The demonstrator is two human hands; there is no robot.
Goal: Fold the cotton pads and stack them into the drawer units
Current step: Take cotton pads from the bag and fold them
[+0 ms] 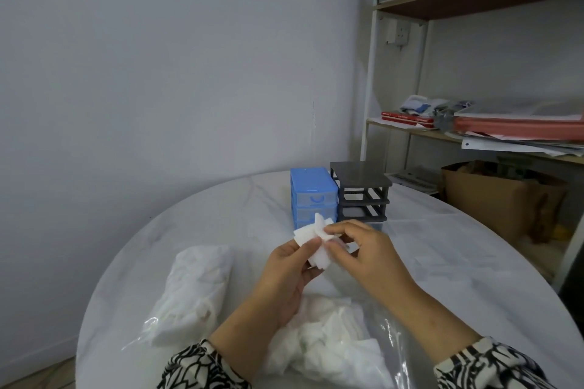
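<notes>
A small bunch of white cotton pads (311,235) is held up above the table, in front of the drawer units. My left hand (289,271) grips the bunch from below with thumb and fingers. My right hand (360,246) pinches the pads' right edge with its fingertips. Behind them stand a blue drawer unit (311,194) and, touching its right side, a dark grey drawer unit (363,196) with open slots. What lies inside the drawers is hard to tell.
A closed plastic bag of pads (197,287) lies at the left of the round white table (458,249). An open bag with loose pads (335,341) sits near me. A shelf rack (474,129) with papers and a cardboard box (493,199) stand at the right.
</notes>
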